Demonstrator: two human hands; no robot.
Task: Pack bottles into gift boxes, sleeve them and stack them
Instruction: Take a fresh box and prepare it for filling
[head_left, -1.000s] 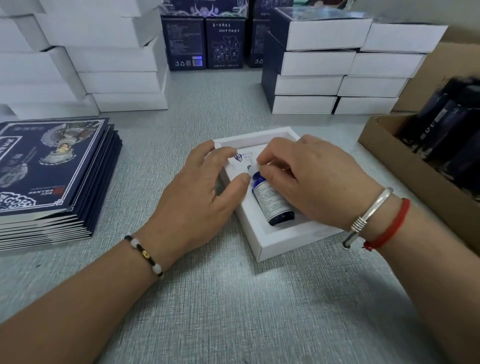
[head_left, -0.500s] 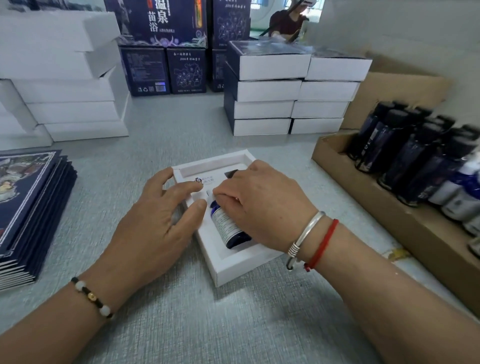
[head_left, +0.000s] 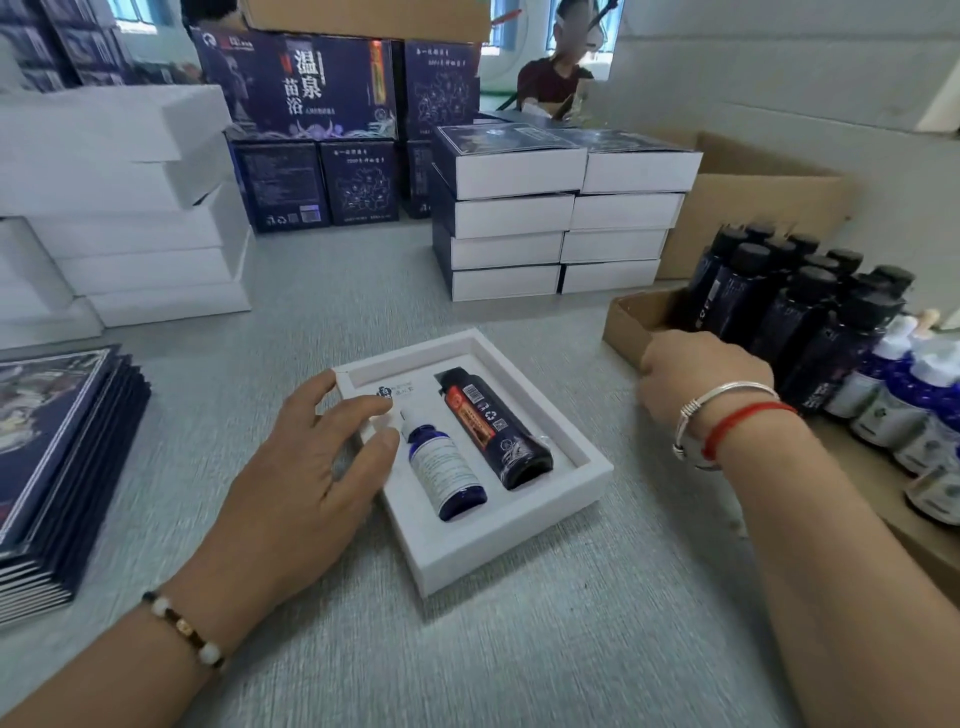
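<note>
White gift box (head_left: 470, 540) lying open near the middle of the counter (head_left: 519, 649), a bit toward the front edge. Inside, two bottles lying flat side by side, each in its own slot: small blue bottle (head_left: 447, 470) with a white cap on the left, tall dark bottle (head_left: 493, 428) with a red label on the right. Left hand (head_left: 306, 483) resting on the box's left rim, fingers (head_left: 363, 410) spread apart and relaxed, thumb just touching the small blue bottle, holding nothing. Right hand (head_left: 696, 379) off to the right at the near corner of the cardboard tray (head_left: 626, 325), fingers bent downward; cannot tell if gripping anything. Standing in that tray along the right edge, dark bottles (head_left: 789, 312) with black caps, then small bottles with white caps (head_left: 893, 400) nearer the front. Toward the back of the counter, two piles of sleeved boxes (head_left: 556, 218). At the back left corner, plain white boxes (head_left: 135, 223) piled up. At the left edge, a pile of flat dark sleeves (head_left: 57, 457). Behind all, big dark printed boxes (head_left: 301, 130).
</note>
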